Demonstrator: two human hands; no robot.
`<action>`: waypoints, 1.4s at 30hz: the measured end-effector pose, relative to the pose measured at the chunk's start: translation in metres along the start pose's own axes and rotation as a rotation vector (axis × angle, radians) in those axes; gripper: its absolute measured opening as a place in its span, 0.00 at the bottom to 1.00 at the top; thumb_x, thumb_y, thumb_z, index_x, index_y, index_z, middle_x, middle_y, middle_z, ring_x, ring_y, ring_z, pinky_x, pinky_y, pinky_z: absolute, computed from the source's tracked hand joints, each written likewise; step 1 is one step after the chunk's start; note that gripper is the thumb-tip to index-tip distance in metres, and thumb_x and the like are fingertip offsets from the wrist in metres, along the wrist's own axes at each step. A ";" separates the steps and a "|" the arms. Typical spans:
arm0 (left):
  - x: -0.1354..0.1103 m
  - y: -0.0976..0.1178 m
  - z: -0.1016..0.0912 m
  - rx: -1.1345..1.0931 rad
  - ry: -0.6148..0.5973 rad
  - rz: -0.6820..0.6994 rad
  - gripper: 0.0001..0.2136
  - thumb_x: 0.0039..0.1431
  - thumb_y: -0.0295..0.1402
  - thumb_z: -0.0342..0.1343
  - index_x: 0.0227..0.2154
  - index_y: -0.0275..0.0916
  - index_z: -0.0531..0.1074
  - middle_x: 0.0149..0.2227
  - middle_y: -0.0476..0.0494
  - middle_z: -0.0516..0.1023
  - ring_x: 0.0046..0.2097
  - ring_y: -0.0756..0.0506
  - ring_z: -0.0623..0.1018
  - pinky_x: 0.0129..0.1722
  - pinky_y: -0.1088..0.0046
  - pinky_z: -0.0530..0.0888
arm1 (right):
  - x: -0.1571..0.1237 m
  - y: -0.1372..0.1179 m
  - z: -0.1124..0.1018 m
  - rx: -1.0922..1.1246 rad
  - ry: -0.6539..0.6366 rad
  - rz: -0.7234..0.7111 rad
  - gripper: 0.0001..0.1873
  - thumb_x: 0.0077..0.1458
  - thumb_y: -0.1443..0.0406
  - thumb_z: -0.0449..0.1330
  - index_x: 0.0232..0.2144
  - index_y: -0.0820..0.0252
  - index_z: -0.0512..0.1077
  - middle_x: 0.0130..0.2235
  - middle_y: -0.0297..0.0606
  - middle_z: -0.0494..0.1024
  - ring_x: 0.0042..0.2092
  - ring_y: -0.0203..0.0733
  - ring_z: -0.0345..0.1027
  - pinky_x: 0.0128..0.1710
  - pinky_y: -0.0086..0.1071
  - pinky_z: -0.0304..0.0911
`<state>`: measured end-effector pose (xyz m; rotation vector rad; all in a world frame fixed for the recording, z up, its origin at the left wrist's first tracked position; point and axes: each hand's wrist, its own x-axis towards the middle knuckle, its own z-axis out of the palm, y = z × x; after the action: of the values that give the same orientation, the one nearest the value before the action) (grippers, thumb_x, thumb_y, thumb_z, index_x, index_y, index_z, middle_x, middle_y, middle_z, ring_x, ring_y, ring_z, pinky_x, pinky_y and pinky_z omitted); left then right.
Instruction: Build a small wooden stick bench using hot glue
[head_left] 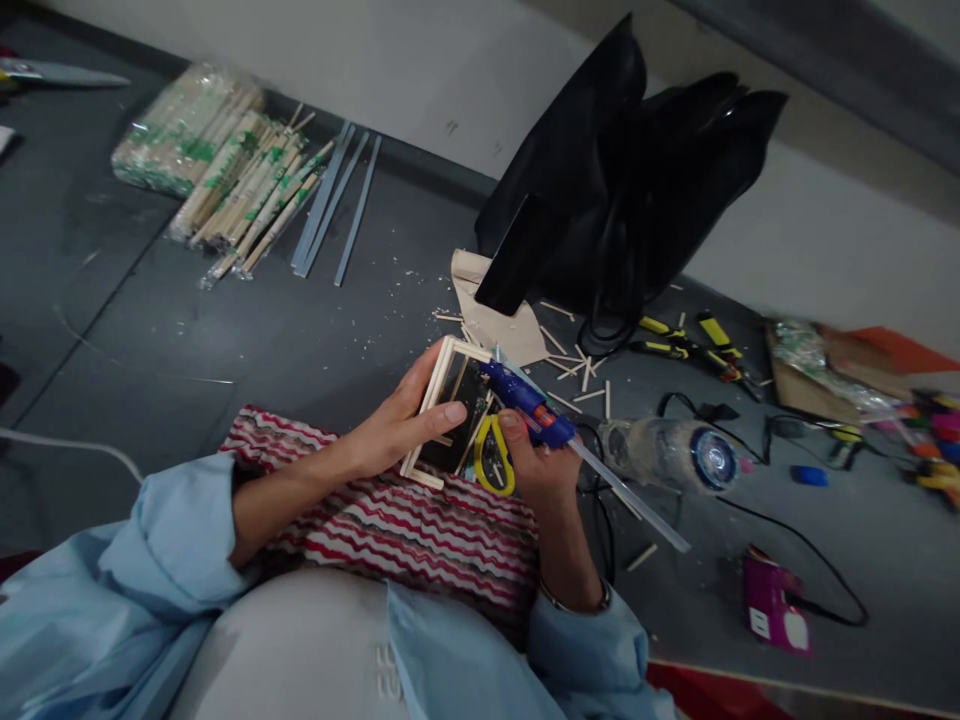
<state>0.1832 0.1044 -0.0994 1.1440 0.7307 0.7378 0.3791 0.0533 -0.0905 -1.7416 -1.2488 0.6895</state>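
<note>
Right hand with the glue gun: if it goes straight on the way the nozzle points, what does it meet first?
The wooden stick frame in the left hand: the glue gun in the right hand aims at its upper corner, seemingly almost touching, though depth is unclear.

Left hand (397,425) gripping, right hand (536,460) seemingly clenched

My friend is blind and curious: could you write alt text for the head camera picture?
The left hand holds a small wooden-stick frame while the right hand aims a blue glue gun at its upper edge, above a red-and-white striped cloth. Packs of wooden sticks, a black bag, a plastic bottle and pliers lie on the grey floor.
</note>
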 end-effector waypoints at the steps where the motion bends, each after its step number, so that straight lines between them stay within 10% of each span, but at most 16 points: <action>1: 0.000 0.000 0.000 -0.003 -0.006 -0.001 0.43 0.60 0.55 0.56 0.72 0.44 0.47 0.73 0.41 0.53 0.72 0.32 0.55 0.72 0.54 0.52 | 0.000 0.000 0.000 -0.005 0.002 -0.004 0.17 0.51 0.53 0.67 0.23 0.57 0.69 0.22 0.31 0.71 0.24 0.35 0.61 0.29 0.32 0.68; 42: 0.001 -0.002 0.000 0.004 -0.014 -0.002 0.45 0.60 0.54 0.57 0.72 0.41 0.44 0.71 0.36 0.58 0.69 0.32 0.61 0.70 0.53 0.59 | 0.002 0.001 -0.003 -0.042 0.012 -0.020 0.16 0.52 0.52 0.66 0.25 0.58 0.72 0.25 0.34 0.77 0.27 0.38 0.69 0.31 0.34 0.70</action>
<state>0.1839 0.1045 -0.1013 1.1510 0.7221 0.7259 0.3831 0.0539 -0.0900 -1.7630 -1.2790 0.6450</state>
